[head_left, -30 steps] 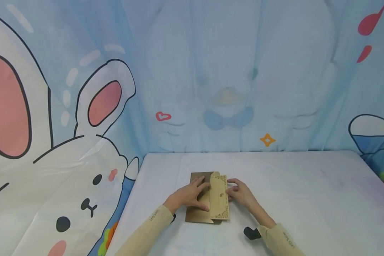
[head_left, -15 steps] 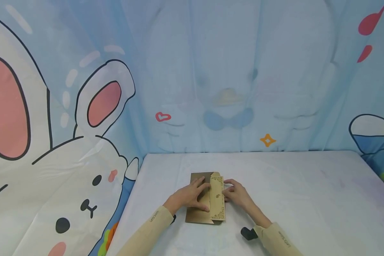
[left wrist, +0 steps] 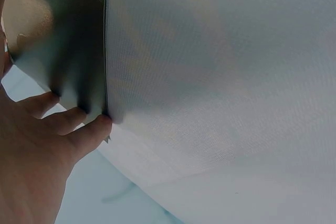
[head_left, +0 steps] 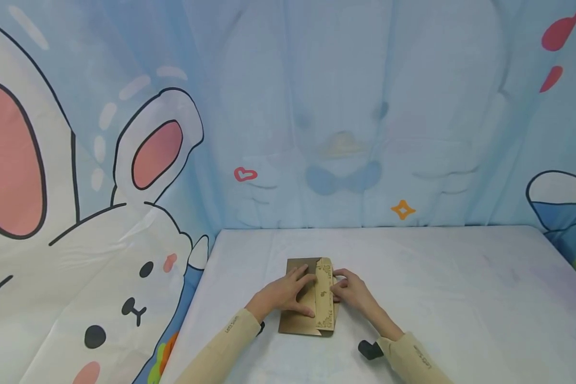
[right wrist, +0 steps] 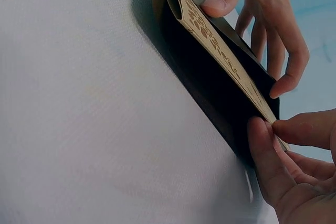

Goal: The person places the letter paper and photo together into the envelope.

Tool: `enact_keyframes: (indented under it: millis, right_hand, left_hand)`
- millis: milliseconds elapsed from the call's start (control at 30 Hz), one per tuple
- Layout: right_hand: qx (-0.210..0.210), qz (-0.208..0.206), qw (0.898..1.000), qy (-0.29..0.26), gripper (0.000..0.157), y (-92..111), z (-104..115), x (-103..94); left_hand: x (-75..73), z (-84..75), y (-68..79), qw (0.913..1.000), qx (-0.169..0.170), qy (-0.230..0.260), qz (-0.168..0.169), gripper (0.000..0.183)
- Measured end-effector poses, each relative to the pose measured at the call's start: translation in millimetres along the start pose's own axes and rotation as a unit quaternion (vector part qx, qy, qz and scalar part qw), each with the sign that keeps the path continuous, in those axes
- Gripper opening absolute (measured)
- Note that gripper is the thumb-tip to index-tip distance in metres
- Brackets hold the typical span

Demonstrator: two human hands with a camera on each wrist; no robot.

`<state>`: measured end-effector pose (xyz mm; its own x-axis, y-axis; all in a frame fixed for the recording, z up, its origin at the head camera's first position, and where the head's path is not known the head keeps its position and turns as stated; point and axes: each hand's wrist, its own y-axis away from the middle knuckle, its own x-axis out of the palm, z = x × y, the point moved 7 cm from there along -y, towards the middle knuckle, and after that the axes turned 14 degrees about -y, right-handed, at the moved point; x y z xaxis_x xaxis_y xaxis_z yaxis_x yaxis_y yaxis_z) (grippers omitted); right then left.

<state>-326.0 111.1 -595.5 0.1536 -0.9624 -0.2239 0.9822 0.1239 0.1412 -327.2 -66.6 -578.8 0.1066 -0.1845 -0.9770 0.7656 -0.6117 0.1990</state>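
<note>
A flat, shiny bronze-brown sleeve or envelope (head_left: 297, 326) lies on the table. A gold patterned card or flap (head_left: 324, 306) runs along its right side; I cannot tell whether it is separate. My left hand (head_left: 285, 293) rests spread on the brown surface, thumb near the patterned strip. In the left wrist view, several fingertips of that hand (left wrist: 37, 150) reach the sleeve's edge. My right hand (head_left: 352, 290) pinches the patterned piece's outer edge between thumb and finger. In the right wrist view, the patterned piece (right wrist: 226, 56) stands tilted and bowed, a dark gap beside it.
A white cloth covers the table (head_left: 437, 277). Behind it hangs a pale blue curtain (head_left: 345, 80) with cartoon prints, and a large printed rabbit (head_left: 105, 288) is on the left. A black wrist piece (head_left: 369, 350) hangs by the right cuff.
My right hand has moved left with the patterned piece's edge, so its visible part is narrower and more of it lies over the brown sleeve. The left hand stays in place.
</note>
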Motion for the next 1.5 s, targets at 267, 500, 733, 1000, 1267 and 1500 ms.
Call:
enact_keyframes:
  millis: [267, 500, 733, 1000, 1267, 1500]
  right_hand:
    - [0.009, 0.004, 1.0, -0.006, 0.047, -2.5, -3.0, 7.3]
    - [0.003, 0.013, 1.0, -0.006, 0.048, -4.2, -1.9, 14.5]
    - [0.007, 0.017, 1.0, 0.004, 0.048, -6.3, 1.4, 19.8]
    - [-0.004, 0.023, 1.0, 0.0, 0.047, -8.1, 4.7, 25.5]
    - [-0.013, 0.015, 1.0, 0.011, 0.045, -9.6, 4.7, 30.1]
    - [-0.019, 0.013, 1.0, 0.016, 0.044, -12.0, 5.5, 32.9]
  left_hand:
    - [2.2, 0.2, 0.3, 1.0, 0.002, -0.001, -0.002, 0.096]
    - [0.9, -0.4, -0.6, 0.9999, 0.004, -0.013, -0.002, 0.097]
    - [-2.5, -0.4, -0.7, 0.9998, 0.009, -0.016, -0.003, 0.096]
    - [-4.7, -1.2, -0.7, 0.9998, 0.016, -0.011, -0.002, 0.096]
    - [-3.5, 0.4, -1.6, 0.9999, 0.009, -0.014, 0.001, 0.097]
    - [-1.6, 1.7, -2.8, 0.9999, 0.01, -0.01, -0.004, 0.098]
